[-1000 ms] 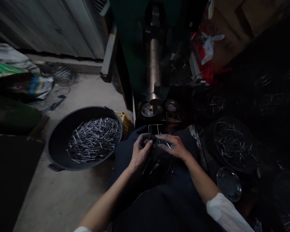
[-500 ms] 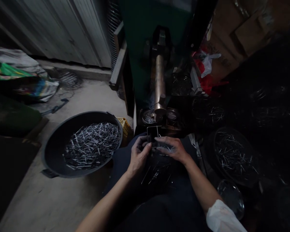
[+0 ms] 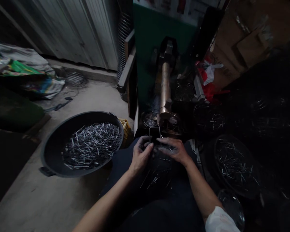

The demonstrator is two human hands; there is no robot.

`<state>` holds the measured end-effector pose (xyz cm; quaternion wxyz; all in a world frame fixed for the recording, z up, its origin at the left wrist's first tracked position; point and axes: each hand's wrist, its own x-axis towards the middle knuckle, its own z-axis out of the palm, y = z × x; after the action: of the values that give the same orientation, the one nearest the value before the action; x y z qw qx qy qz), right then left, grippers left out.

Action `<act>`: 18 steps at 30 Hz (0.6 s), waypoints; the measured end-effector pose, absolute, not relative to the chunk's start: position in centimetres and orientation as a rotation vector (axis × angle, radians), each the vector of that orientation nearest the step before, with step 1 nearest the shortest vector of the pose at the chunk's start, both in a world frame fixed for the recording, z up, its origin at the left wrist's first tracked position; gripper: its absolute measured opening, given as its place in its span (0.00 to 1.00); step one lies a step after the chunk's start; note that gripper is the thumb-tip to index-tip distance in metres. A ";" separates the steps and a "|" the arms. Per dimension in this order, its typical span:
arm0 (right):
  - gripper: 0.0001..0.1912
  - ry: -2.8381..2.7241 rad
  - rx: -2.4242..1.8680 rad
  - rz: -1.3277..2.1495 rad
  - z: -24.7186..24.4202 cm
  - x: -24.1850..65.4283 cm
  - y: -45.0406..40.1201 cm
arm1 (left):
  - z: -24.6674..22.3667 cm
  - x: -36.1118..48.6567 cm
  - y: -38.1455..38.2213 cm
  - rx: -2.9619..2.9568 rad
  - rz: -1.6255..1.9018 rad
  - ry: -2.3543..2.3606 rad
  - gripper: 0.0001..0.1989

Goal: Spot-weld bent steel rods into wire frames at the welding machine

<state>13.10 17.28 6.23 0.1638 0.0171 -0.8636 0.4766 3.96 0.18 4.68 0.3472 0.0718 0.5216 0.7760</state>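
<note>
A thin rectangular wire frame (image 3: 154, 127) stands upright between my hands, just in front of the machine's copper-coloured rod (image 3: 165, 87). My left hand (image 3: 142, 152) pinches its left side between thumb and fingers. On the opposite side, the fingers of my right hand (image 3: 175, 149) close on the frame's right wire, and a short loose wire shows by them. Several loose wire pieces (image 3: 157, 178) lie on the dark cloth over my lap, below the hands. The frame's lower edge is partly hidden by the fingers and is dim.
A big black basin (image 3: 50, 145) full of short metal wires stands at left. On the right is a darker basin (image 3: 216, 151) with more wires, beside a clear round dish (image 3: 232, 206). Behind the rod rises a green machine (image 3: 147, 58); a small bowl of metal bits (image 3: 149, 120) sits below it.
My view has shifted slightly, so the machine appears lower and further right. Both hands keep the wire frame in nearly the same position and grip.
</note>
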 end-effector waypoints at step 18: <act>0.21 -2.461 0.002 1.419 6.1 12.3 17.7 | 4.7 2.9 0.5 0.260 2.012 1.438 0.19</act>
<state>12.34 17.65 6.13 0.1497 0.0007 -0.8565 0.4939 2.94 0.48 4.72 0.3217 0.0990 0.5474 0.7662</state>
